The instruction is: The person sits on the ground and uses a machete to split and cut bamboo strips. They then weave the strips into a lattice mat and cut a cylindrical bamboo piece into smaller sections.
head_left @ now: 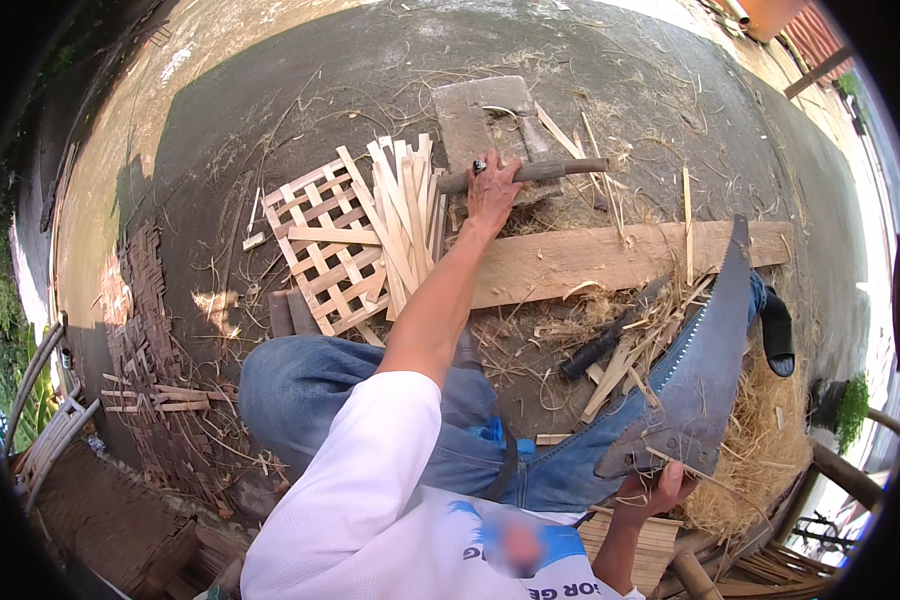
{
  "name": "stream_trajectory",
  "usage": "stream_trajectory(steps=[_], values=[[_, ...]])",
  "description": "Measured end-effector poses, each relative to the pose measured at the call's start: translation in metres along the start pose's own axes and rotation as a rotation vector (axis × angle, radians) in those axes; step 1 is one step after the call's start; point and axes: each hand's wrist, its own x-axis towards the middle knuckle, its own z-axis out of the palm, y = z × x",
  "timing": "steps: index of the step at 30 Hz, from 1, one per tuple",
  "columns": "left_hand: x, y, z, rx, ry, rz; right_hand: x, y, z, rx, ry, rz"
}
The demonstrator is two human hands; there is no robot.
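Listener: What were the hands doing?

Describer: Take as landmark the long, flat, brown wooden plank (560, 265) on the ground. Beyond its left part, the person's left hand (492, 195) had its fingers curled around a round, grey-brown wooden rod (570, 168), which crossed over a flat grey stone block (460, 130). On the plank's near side, the right hand (660, 492) had its fingers pinched narrow on the broad end of a tapering, toothed grey metal saw (700, 390). Its tip overlapped the plank's right end; any handle was impossible to make out.

Listener: What lay around?

Describer: Left of the plank, pale wooden strips (395, 205) fanned beside a pale, woven lattice panel (335, 268). Nearer than its right end sat a yellow, straw-like heap (770, 430).

Listener: Which step was that?

Describer: Handling tools, I judged, rather than cutting: the teeth appeared to bite into nothing. Whether the rod was being lifted or steadied, I couldn't tell.

Listener: And the next move?

Describer: It called for a secure saw grip, teeth kept off the blue denim-covered leg (560, 470) on the plank's near side.
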Motion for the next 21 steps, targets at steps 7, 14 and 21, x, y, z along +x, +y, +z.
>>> stream_trajectory(steps=[7,14,21], values=[[-0.002,-0.002,0.002,0.052,0.058,0.037,0.059,-0.014,0.025,0.118,-0.023,0.125],[0.000,0.007,-0.005,-0.049,-0.017,-0.036,0.080,0.002,0.084,-0.412,-0.026,-0.257],[-0.002,-0.005,-0.002,-0.114,0.086,0.009,0.071,-0.003,0.145,-0.500,-0.395,-0.396]])
